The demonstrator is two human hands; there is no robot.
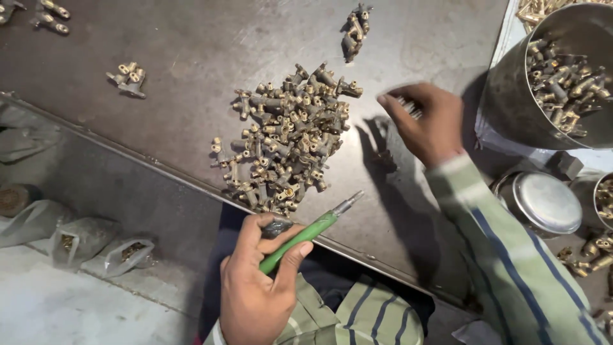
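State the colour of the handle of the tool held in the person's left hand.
Green; the tool handle in the left hand shows best in the head view.

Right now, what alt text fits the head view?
A left hand holds a green-handled tool while the right hand reaches beside a pile of small brass fittings on a dark metal table; a steel bucket holds more.
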